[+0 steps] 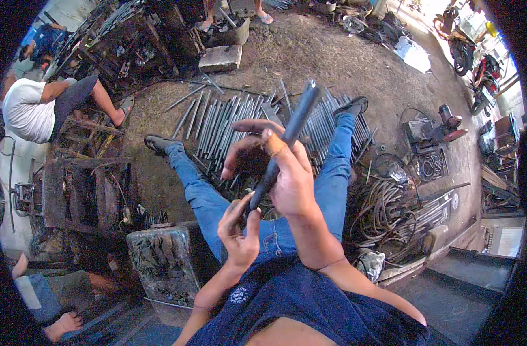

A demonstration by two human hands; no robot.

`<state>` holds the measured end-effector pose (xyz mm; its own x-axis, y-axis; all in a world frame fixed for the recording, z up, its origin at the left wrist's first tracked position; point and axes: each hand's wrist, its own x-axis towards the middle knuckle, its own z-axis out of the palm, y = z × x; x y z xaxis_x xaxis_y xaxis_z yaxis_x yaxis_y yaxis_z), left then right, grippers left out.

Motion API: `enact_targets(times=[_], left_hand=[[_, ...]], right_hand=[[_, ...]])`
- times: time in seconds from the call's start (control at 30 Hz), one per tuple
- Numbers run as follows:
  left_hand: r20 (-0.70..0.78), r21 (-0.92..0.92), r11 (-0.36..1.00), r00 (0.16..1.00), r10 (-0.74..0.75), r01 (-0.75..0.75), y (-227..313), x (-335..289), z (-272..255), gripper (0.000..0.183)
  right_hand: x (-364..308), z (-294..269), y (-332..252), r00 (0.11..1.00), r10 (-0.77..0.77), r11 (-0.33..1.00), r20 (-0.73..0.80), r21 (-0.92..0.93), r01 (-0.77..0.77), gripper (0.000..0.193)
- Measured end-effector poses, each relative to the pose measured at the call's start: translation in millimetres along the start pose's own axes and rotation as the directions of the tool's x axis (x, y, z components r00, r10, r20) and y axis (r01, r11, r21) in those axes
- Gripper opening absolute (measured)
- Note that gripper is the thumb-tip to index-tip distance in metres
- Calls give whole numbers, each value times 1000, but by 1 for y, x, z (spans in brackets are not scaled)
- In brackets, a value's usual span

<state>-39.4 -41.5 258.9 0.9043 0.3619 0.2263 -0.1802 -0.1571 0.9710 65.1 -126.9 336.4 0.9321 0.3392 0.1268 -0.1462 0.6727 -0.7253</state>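
Note:
A dark metal rod or tube (303, 111) slants up and to the right in front of me, its far end raised toward the camera. My left hand (239, 230) pinches the lower end between thumb and fingers. Higher up, my right hand (289, 173) is around the middle of the rod, with a tan strip wrapped on one digit and other fingers bent out to the left. Beneath the hands, between my outstretched legs, many grey metal rods (226, 124) lie side by side on the ground. A second group of rods (318, 130) lies partly behind the held one.
A coiled hose (376, 216) and a cut-off machine (433, 130) are on the right. A worn dark block-like seat or box (165, 265) stands by my left side. At left, a person in a white shirt (29, 109) sits near a wooden frame (84, 190). Motorcycles (462, 55) stand far right.

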Motion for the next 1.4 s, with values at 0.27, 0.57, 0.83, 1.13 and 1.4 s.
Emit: enact_targets(times=[0.27, 0.57, 0.83, 1.13, 1.4], left_hand=[[12, 68, 996, 998, -54, 53, -2, -2, -2, 28], [-22, 189, 982, 1000, 23, -18, 5, 2, -5, 28], [-46, 279, 953, 990, 132, -114, 4, 6, -7, 30], [31, 519, 762, 899, 436, -387, 14, 65, -50, 24], [382, 646, 393, 723, 576, -654, 52, 117, -93, 32]], right_hand=[[-1, -2, 1, 999, -35, 998, -23, 44, 36, 50], [-1, -2, 3, 998, 13, 1000, -63, 18, -12, 50], [-1, -6, 2, 998, 51, 997, -42, 65, -48, 52], [-21, -66, -53, 996, 54, 816, -72, -572, -86, 33], [-26, -19, -121, 913, -39, -14, 406, -914, 406, 40]])
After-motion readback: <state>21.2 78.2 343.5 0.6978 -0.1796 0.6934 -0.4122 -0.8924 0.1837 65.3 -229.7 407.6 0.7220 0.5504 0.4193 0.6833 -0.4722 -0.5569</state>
